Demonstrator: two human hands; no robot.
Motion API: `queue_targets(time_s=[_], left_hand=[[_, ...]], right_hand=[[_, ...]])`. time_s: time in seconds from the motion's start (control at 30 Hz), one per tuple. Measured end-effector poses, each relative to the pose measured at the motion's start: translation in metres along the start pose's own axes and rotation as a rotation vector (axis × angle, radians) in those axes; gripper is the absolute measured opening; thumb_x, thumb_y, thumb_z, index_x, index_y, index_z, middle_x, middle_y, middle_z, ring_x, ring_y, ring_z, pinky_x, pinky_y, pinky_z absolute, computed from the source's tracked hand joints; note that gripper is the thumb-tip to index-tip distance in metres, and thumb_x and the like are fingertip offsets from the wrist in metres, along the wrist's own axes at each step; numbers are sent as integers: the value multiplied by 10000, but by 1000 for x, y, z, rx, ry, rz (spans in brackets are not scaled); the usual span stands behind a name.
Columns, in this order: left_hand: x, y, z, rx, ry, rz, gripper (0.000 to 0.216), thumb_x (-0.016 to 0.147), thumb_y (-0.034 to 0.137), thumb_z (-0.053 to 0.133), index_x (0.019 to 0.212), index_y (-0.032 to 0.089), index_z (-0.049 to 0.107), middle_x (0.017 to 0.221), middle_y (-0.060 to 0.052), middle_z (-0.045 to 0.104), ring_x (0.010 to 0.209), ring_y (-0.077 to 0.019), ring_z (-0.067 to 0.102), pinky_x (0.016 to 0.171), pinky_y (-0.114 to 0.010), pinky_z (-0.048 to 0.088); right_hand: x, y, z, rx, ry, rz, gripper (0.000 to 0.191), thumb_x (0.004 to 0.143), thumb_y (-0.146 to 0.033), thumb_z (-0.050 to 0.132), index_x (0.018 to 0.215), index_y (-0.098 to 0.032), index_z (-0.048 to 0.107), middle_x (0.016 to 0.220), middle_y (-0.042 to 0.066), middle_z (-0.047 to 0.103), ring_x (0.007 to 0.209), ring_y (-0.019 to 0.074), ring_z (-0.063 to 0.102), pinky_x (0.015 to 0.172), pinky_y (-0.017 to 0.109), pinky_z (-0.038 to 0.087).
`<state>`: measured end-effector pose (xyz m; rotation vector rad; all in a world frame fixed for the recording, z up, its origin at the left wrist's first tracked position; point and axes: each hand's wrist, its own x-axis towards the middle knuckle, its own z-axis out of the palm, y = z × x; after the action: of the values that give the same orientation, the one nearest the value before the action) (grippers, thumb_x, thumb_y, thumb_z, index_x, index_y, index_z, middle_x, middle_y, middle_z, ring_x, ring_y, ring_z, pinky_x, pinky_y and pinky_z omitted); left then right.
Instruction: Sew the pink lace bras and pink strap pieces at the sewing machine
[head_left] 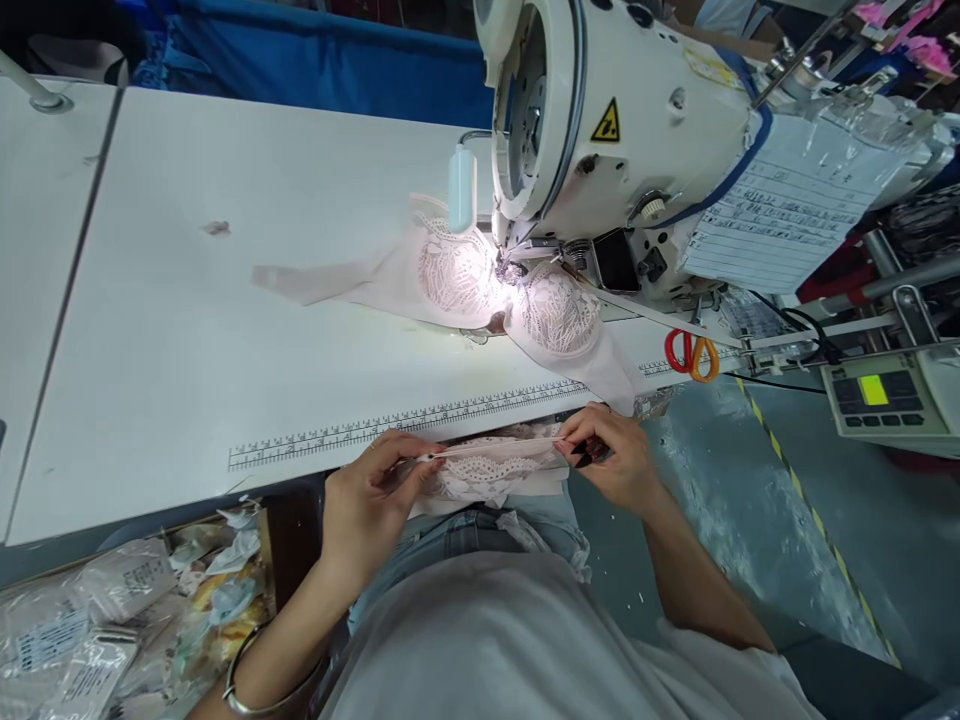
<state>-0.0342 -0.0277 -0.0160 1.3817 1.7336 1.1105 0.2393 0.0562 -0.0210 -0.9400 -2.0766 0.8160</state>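
Note:
Low in front of my lap, a pale pink lace garment point(487, 470) is held with one narrow edge pulled straight between my hands. My left hand point(371, 490) pinches the left end of that edge between thumb and fingertips. At the other end, my right hand point(615, 455) is closed on the edge and also has a small dark pointed tool point(589, 453) in it, whose kind I cannot make out. Above, on the white table, a pale pink lace bra point(555, 315) lies under the lit needle area of a sewing machine point(630, 110).
A printed ruler point(420, 418) runs along the front edge of the white table point(187, 350). Scissors point(691, 355) with red and orange handles lie right of the bra. At lower left is a drawer point(285, 540) of plastic packets. A control panel point(877, 395) stands at right.

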Motion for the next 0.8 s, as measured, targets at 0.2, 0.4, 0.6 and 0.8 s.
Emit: queue_targets(time_s=[0.2,0.4,0.6,0.8], left_hand=[[0,-3,-2,53,5,-55,143,874,367,672,863,238,733,846,1,714,655,-127,628,547,-231,460],[0,-2,-2,112,8,-64,145,886,389,668,891,263,740,859,18,719,650,-118,620,556,-229,444],[2,1,1,139,56,-50,170,869,377,651,817,234,726,730,24,708,549,-110,605,492,-207,429],[2,2,-1,165,30,-103,210,849,401,649,784,213,715,675,18,715,543,-119,614,491,-191,441]], right_hand=[[-2,1,3,54,39,40,148,895,-172,684,811,-239,583,793,13,711,651,142,631,527,257,452],[-2,0,1,-20,13,156,111,915,-169,658,988,-251,672,828,2,698,707,153,652,637,279,522],[5,-6,-2,30,-4,207,106,945,-259,647,855,-235,697,756,7,663,576,123,518,542,273,437],[8,-7,-8,131,-89,284,240,929,-444,669,852,-222,714,713,11,642,559,120,481,509,267,382]])
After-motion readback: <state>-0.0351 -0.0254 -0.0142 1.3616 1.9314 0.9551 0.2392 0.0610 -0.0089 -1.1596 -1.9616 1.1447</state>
